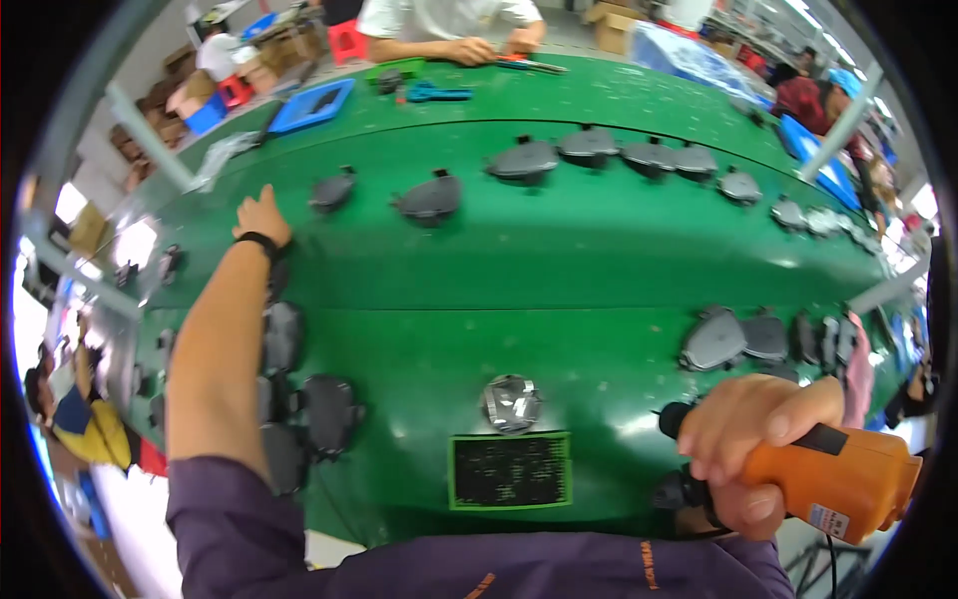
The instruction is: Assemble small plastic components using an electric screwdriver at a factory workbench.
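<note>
A dark-grey rounded plastic part is lying just right of my loosely spread left hand, toward the green desk's left edge; my right hand is gripping an orange cylindrical power tool.

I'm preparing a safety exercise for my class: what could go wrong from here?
The left hand is stretched out beyond the dark parts on the left; its forearm might nudge them.
The right hand grips the orange tool, and a cord hangs below it; that could snag.
</note>
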Tool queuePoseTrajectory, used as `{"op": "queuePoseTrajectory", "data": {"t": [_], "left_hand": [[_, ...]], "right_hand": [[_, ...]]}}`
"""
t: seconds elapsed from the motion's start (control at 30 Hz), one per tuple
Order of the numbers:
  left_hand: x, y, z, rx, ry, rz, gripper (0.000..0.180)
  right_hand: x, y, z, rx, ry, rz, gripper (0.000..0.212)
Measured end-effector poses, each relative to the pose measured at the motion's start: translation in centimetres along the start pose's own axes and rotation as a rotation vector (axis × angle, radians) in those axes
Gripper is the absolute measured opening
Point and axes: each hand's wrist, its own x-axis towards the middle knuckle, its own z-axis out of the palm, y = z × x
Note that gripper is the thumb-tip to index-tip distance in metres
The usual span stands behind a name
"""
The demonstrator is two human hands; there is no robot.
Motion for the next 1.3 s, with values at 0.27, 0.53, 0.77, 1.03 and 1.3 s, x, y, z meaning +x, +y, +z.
{"op": "queuePoseTrajectory", "data": {"t": [0.27, 0.53, 0.77, 1.03, 1.3], "left_hand": [[5.8, 0.7, 6.1, -0.088, 0.052, 0.641, 0.075], [0.9, 2.2, -0.8, -0.341, 0.053, 0.57, 0.024], [-7.1, 5.2, -10.9, -0.725, -0.15, 0.868, 0.03], [-22.1, 8.1, -16.5, -1.001, -0.929, 1.104, 0.049], [-26.2, 11.7, -13.3, -0.691, -1.149, 1.118, 0.049]], "right_hand": [[0.9, -0.6, -0.6, 0.069, -0.045, 0.047, 0.05], [0.3, 0.0, -0.9, 0.068, -0.057, 0.034, 0.048], [0.1, -1.9, -1.2, 0.039, -0.091, -0.082, 0.048], [0.2, -0.7, -0.3, 0.072, -0.077, -0.083, 0.046], [-0.1, -1.5, -1.1, 0.081, -0.146, -0.107, 0.047]]}}
